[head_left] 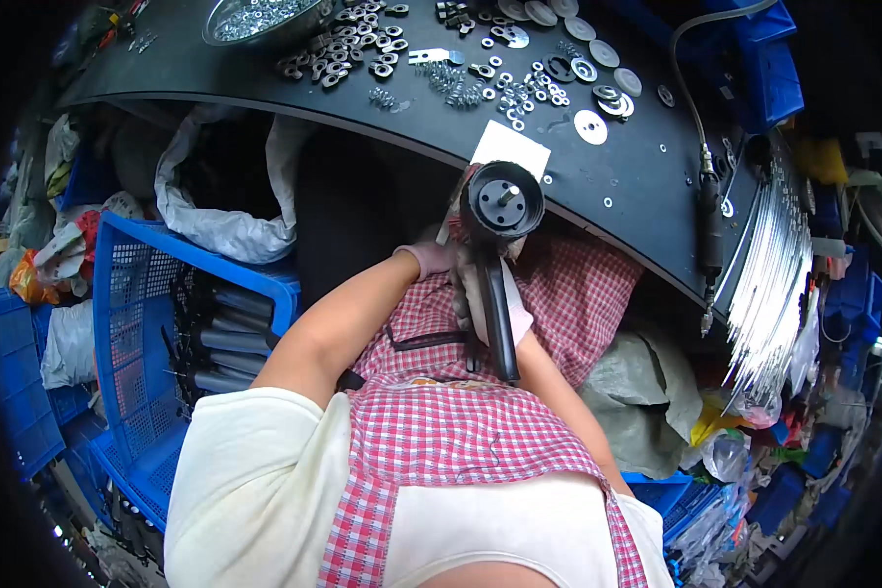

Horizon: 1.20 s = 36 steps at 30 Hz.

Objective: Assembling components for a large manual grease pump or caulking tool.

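A black caulking gun [501,201] stands upright in front of my apron, its round open end facing up. Inside that end sit a dark disc with small holes and a short metal rod. Its long black handle [501,323] points down toward me. My gloved right hand [516,312] is closed around the handle, partly hidden behind it. At the left side of the gun is my gloved left hand [429,259], closed against the body; its fingertips are hidden behind it. A white square piece [513,147] lies at the table edge just beyond the gun.
On the dark table [265,83] lie dark metal clamps [348,44], springs [451,83], nuts [534,93] and pale discs [603,51]. A screw bowl [265,34] is far left. An air screwdriver [710,230] hangs right beside thin metal rods [774,265]. A blue basket [132,284] holds black tubes.
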Motion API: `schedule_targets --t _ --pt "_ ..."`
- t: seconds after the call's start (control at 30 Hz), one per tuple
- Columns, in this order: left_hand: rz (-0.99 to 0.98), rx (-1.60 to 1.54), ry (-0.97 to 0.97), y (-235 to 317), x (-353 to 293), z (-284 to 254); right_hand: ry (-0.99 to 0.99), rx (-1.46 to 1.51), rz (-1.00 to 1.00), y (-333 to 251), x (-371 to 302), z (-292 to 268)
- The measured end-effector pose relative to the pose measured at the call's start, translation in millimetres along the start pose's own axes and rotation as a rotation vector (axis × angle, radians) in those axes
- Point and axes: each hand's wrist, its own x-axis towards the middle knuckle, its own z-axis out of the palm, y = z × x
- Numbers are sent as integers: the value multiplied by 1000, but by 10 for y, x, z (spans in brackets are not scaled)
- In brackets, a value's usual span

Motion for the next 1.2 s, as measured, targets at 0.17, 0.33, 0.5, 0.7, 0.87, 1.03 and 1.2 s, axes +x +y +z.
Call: schedule_targets --t 0.17,0.33,0.5,0.7,0.87,1.03,1.2 --pt "200 -57 150 1236 -113 -1080 78 -64 -107 6 38 -82" --pt "-210 -215 -55 2016 -408 -1885 -80 -1022 -173 -595 -237 -572" --pt "2 269 432 2363 -783 -2534 443 -879 -886 -1375 -148 -682" --pt "372 -74 629 3315 -707 -3157 513 -1216 -864 -1641 663 -651" --pt "343 -213 476 3335 -401 -2957 487 -1392 -967 -1678 628 -609" --pt "334 -339 477 3238 -411 -2908 -5 -864 -1137 -1693 -221 -534" --pt "319 -340 480 3233 -412 -2892 30 -1167 -1158 -1562 -489 -419"
